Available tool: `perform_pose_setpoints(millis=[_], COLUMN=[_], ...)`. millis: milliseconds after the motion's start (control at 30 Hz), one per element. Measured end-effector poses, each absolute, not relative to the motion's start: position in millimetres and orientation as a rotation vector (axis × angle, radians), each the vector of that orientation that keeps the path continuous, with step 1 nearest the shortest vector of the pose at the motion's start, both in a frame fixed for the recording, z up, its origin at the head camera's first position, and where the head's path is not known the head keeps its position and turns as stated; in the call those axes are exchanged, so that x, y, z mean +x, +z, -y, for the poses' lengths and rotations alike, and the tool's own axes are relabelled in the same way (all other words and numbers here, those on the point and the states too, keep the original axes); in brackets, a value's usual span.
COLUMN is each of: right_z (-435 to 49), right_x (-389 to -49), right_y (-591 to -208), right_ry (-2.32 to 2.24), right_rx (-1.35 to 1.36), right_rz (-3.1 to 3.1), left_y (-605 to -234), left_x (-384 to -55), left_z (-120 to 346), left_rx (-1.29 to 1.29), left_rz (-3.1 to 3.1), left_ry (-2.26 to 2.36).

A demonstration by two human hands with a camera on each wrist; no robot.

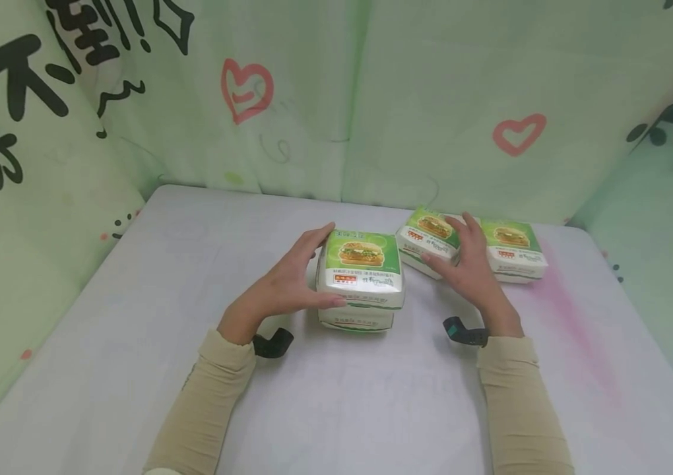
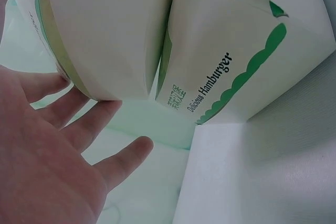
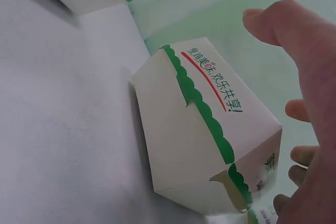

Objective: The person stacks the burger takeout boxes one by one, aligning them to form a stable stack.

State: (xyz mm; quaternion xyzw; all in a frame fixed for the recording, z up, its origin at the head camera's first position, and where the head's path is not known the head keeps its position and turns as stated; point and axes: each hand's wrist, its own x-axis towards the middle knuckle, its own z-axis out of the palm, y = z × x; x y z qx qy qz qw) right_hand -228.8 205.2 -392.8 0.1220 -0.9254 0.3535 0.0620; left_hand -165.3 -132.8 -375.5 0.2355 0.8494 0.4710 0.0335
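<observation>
At the middle of the table, two hamburger boxes stand one on the other. My left hand [image 1: 289, 280] grips the upper hamburger box [image 1: 360, 267] from its left, thumb at the front and fingers at the far side. Under it shows the lower hamburger box [image 1: 357, 321]; in the left wrist view a narrow gap parts the upper box from the lower box [image 2: 220, 72]. My right hand [image 1: 472, 267] is spread over another hamburger box [image 1: 410, 239], angled on the table. In the right wrist view, thumb and fingers stand apart from that box [image 3: 210, 119].
One more hamburger box [image 1: 517, 254] sits at the right, beside the angled one. The white table [image 1: 152, 316] carries a pink stain at the right. Pale green curtains [image 1: 419, 99] with drawn hearts and dark lettering close off the back and sides.
</observation>
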Motion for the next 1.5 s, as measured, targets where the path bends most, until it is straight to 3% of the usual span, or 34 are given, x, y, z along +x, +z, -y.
perform_pose_setpoints(millis=[1500], right_z=[-201.0], right_x=[-230.5], right_y=[-409.6], right_ry=[1.084], right_rx=[0.244], right_rz=[2.858], left_y=[-371.5], left_x=[-164.2], left_z=[138.8], left_rx=[0.864], left_rz=[-2.617], left_ry=[1.527])
